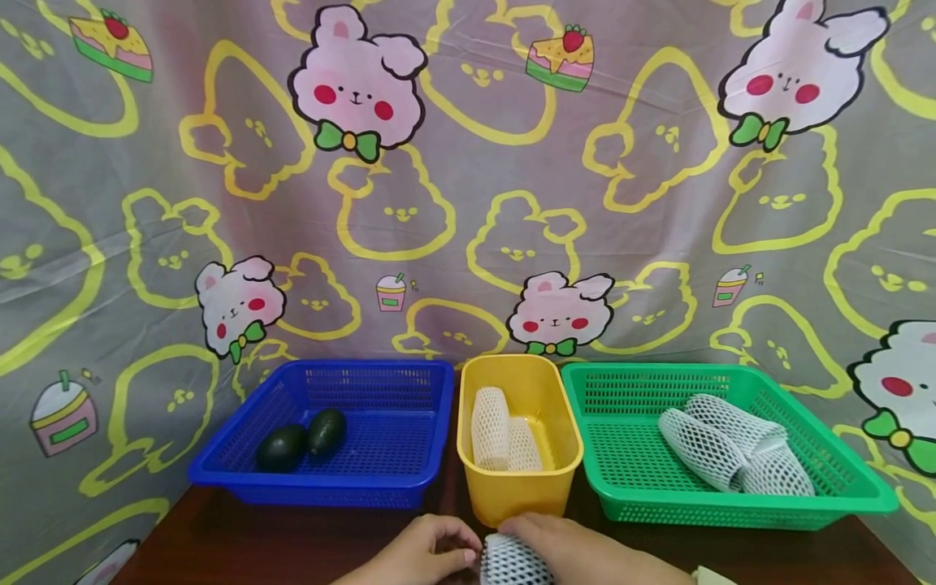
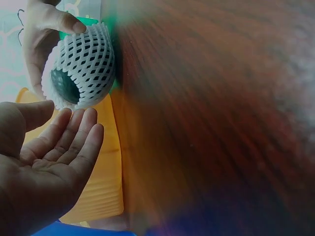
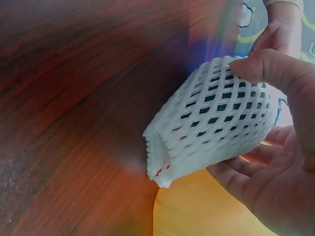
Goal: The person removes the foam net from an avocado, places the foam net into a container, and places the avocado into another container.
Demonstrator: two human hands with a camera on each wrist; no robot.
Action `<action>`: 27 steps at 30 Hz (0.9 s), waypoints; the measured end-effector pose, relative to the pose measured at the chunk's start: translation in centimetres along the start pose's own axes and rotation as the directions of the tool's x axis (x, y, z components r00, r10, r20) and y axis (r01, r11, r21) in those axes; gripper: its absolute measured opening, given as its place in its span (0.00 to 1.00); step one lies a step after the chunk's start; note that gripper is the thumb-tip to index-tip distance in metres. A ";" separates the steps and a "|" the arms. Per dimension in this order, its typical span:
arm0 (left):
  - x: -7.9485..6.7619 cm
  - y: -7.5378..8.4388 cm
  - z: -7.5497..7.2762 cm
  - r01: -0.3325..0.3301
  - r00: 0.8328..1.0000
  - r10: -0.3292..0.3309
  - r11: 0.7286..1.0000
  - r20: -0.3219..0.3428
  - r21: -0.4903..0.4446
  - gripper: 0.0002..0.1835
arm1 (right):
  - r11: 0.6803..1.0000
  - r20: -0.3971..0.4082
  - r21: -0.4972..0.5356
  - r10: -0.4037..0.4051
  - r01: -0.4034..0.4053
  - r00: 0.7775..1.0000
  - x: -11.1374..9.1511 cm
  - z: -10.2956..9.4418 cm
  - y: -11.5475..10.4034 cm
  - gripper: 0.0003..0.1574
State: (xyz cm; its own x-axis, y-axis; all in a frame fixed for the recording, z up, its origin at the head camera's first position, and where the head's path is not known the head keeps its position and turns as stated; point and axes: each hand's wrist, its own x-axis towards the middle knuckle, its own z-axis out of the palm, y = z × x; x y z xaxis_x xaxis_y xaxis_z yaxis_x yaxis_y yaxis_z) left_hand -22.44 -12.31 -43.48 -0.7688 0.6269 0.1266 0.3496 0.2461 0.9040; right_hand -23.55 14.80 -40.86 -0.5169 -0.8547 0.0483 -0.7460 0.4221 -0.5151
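My right hand (image 1: 566,546) grips a white foam net sleeve (image 3: 211,123), its thumb on one side and fingers on the other. A dark green avocado (image 2: 64,87) sits inside; its end shows through the sleeve's round opening in the left wrist view, and its skin through the mesh. At the far end the sleeve narrows to a loose, crumpled mouth. My left hand (image 1: 431,549) is beside the opening, palm up and fingers relaxed, with fingertips right at the sleeve's edge. Both hands are just in front of the yellow bin (image 1: 521,497).
At the left, a blue basket (image 1: 322,481) holds two bare avocados (image 1: 281,448). Empty-looking foam sleeves (image 1: 491,426) lie in the yellow bin. The green basket (image 1: 731,513) at the right contains several sleeved pieces (image 1: 702,447). A patterned curtain (image 1: 468,179) hangs behind the dark wooden table (image 1: 219,544).
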 end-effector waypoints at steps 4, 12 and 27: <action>0.2 0.1 -0.1 -0.009 1.000 0.008 0.999 0.004 0.036 0.06 | 0.997 0.025 0.044 0.062 -0.063 0.998 0.1 -0.1 -0.1 0.42; 0.3 -0.2 0.4 0.025 1.000 -0.024 0.997 -0.011 0.080 0.04 | 0.989 0.048 0.081 0.120 -0.124 0.992 0.3 0.0 -0.2 0.41; 0.9 -0.3 0.8 -0.072 0.988 0.089 0.989 -0.124 0.132 0.05 | 0.990 0.031 0.112 0.080 -0.083 0.996 0.0 0.2 -0.1 0.40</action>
State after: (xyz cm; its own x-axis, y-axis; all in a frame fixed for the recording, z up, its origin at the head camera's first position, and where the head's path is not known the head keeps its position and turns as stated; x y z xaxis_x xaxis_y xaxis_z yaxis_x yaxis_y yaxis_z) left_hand -22.74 -11.22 -43.97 -0.7950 0.5501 0.2556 0.4717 0.2957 0.8307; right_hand -23.38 14.67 -41.02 -0.5618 -0.8270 -0.0200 -0.6484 0.4552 -0.6103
